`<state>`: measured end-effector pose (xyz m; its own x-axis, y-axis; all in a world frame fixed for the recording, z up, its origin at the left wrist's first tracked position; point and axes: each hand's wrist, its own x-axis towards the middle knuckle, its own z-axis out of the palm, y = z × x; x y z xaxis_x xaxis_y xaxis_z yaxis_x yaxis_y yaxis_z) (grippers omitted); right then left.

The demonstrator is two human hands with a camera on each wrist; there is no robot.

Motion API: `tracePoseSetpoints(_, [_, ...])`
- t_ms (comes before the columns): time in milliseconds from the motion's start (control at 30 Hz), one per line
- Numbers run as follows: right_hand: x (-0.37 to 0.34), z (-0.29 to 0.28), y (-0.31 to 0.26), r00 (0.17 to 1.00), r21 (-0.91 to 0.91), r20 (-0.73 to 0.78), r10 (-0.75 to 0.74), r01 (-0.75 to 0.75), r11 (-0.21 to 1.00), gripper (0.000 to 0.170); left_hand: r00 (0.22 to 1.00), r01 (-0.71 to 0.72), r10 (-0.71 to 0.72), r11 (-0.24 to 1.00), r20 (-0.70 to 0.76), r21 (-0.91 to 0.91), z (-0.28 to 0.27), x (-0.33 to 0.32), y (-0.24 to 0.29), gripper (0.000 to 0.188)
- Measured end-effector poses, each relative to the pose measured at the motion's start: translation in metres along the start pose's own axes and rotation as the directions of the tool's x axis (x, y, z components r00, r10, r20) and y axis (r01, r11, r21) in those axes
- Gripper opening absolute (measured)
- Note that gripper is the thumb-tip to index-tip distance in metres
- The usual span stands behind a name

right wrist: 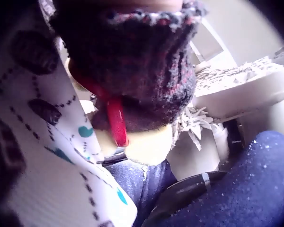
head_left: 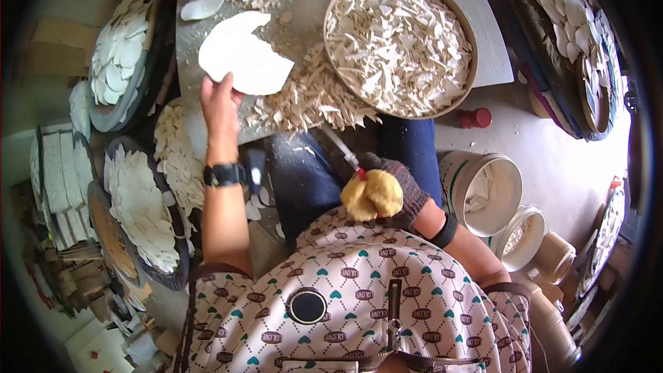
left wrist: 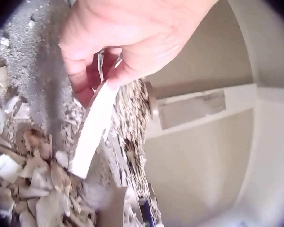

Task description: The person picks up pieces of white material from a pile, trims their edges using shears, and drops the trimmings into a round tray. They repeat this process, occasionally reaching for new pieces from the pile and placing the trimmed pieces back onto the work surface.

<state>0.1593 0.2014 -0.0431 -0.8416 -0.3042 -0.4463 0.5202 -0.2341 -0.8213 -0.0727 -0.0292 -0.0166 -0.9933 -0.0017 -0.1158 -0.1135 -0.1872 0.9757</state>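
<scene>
Your left hand (head_left: 221, 107) pinches a notched white flat piece (head_left: 238, 59) between its fingers over the counter (head_left: 494, 48), left of the round tray (head_left: 474, 72), while your gloved right hand (head_left: 409, 190) grips a red-and-metal tool (head_left: 350, 156) beside yellow padding (head_left: 373, 197).

Right-side glare, soft wrist-view blur, dark bowed edges.

The left forearm (head_left: 226, 228) reaches forward, its left hand (head_left: 219, 100) out ahead of the wrist, thumb (left wrist: 118, 78) and fingers (left wrist: 80, 78) drawn together in a pinch. The right forearm (head_left: 473, 255) angles inward across the front of the body; the gloved right hand (head_left: 407, 183) sits low over the lap, seemingly curled in a grip, though shadow and knit obscure its fingers.
</scene>
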Motion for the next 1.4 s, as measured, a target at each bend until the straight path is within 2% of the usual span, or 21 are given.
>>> tracePoseSetpoints(33, [0.014,-0.009,0.027,0.995,0.691,0.054,0.082,-0.097,0.716,0.023,1.0,-0.017,0.017,1.0,-0.02,-0.002,0.011,-0.011,0.006,0.025])
tracePoseSetpoints(67, [0.021,-0.012,0.027,0.989,0.881,0.146,-0.025,-0.118,0.458,0.026,0.999,-0.029,0.029,1.0,-0.038,-0.007,0.023,-0.022,0.009,0.028])
tracePoseSetpoints(100, [0.024,-0.014,0.024,0.968,0.972,0.197,-0.156,-0.173,0.157,0.029,0.997,-0.061,0.061,0.998,-0.05,0.01,0.035,-0.03,0.01,0.035])
tracePoseSetpoints(167, [0.034,-0.01,0.019,0.934,0.975,0.102,-0.342,-0.025,0.223,0.028,0.998,-0.063,0.063,0.998,0.014,-0.003,0.062,-0.05,0.012,0.054])
tracePoseSetpoints(233, [0.047,-0.018,0.03,0.894,0.907,-0.032,-0.446,0.213,0.363,0.025,0.996,-0.066,0.068,0.997,0.064,-0.04,0.084,-0.065,0.007,0.066])
tracePoseSetpoints(333, [0.049,-0.022,0.03,0.876,0.699,-0.204,-0.437,0.443,0.561,0.025,0.99,-0.013,0.01,1.0,0.141,0.023,0.101,-0.079,-0.002,0.076])
tracePoseSetpoints(367, [0.044,-0.021,0.021,0.871,0.668,-0.223,-0.438,0.464,0.582,0.026,0.985,-0.001,-0.004,1.0,0.174,0.03,0.104,-0.082,-0.005,0.077])
tracePoseSetpoints(467, [0.045,-0.036,0.029,0.865,0.958,-0.027,-0.501,0.166,0.234,0.026,0.977,0.03,-0.033,0.999,0.212,0.016,0.116,-0.087,-0.008,0.079])
tracePoseSetpoints(500, [0.046,-0.037,0.027,0.822,0.929,-0.045,-0.567,0.243,0.278,0.026,0.976,0.039,-0.042,0.999,0.216,0.015,0.118,-0.086,-0.01,0.079])
tracePoseSetpoints(533, [0.041,-0.039,0.027,0.867,0.737,-0.072,-0.494,0.38,0.559,0.025,0.975,0.049,-0.052,0.999,0.218,0.015,0.12,-0.085,-0.012,0.078])
tracePoseSetpoints(567, [0.034,-0.042,0.027,0.896,0.45,-0.128,-0.426,0.435,0.78,0.025,0.973,0.038,-0.038,0.999,0.229,0.005,0.122,-0.084,-0.014,0.079])
tracePoseSetpoints(600, [0.028,-0.043,0.027,0.904,0.111,-0.208,-0.373,0.401,0.909,0.024,0.97,0.027,-0.025,1.0,0.242,-0.006,0.125,-0.084,-0.015,0.079])
tracePoseSetpoints(700, [0.016,-0.045,0.021,0.901,0.021,-0.212,-0.379,0.392,0.92,0.023,0.965,-0.063,0.047,0.997,0.256,0.054,0.13,-0.078,-0.028,0.08])
tracePoseSetpoints(767, [0.018,-0.041,0.024,0.874,0.439,-0.206,-0.44,0.485,0.757,0.024,0.962,-0.096,0.07,0.992,0.265,0.083,0.134,-0.074,-0.03,0.081])
tracePoseSetpoints(833, [0.013,-0.039,0.024,0.878,0.429,-0.201,-0.434,0.477,0.767,0.024,0.961,-0.077,0.055,0.995,0.272,0.071,0.14,-0.075,-0.026,0.082])
tracePoseSetpoints(900, [-0.001,-0.04,-0.001,0.914,-0.017,-0.196,-0.356,0.359,0.933,0.025,0.958,-0.072,0.046,0.994,0.282,0.083,0.141,-0.072,-0.029,0.083])
tracePoseSetpoints(1000, [0.003,-0.042,0.006,0.891,-0.187,-0.177,-0.418,0.386,0.903,0.027,0.947,-0.043,0.01,0.995,0.32,0.094,0.145,-0.073,-0.018,0.084])
tracePoseSetpoints(1033, [0.004,-0.044,0.007,0.879,-0.188,-0.193,-0.436,0.403,0.896,0.027,0.942,-0.028,-0.006,0.995,0.335,0.097,0.147,-0.074,-0.014,0.084])
tracePoseSetpoints(1133, [0.006,-0.047,0.007,0.863,-0.271,-0.22,-0.454,0.393,0.879,0.026,0.919,-0.115,0.07,0.989,0.389,0.094,0.148,-0.079,-0.016,0.083])
tracePoseSetpoints(1267, [-0.002,-0.043,-0.007,0.853,-0.479,-0.199,-0.482,0.345,0.807,0.024,0.916,-0.079,0.03,0.991,0.401,0.108,0.147,-0.078,-0.014,0.083])
tracePoseSetpoints(1400, [0.003,-0.045,0.001,0.827,-0.513,-0.16,-0.538,0.396,0.762,0.024,0.892,-0.062,0.014,0.994,0.452,0.091,0.146,-0.076,-0.009,0.083])
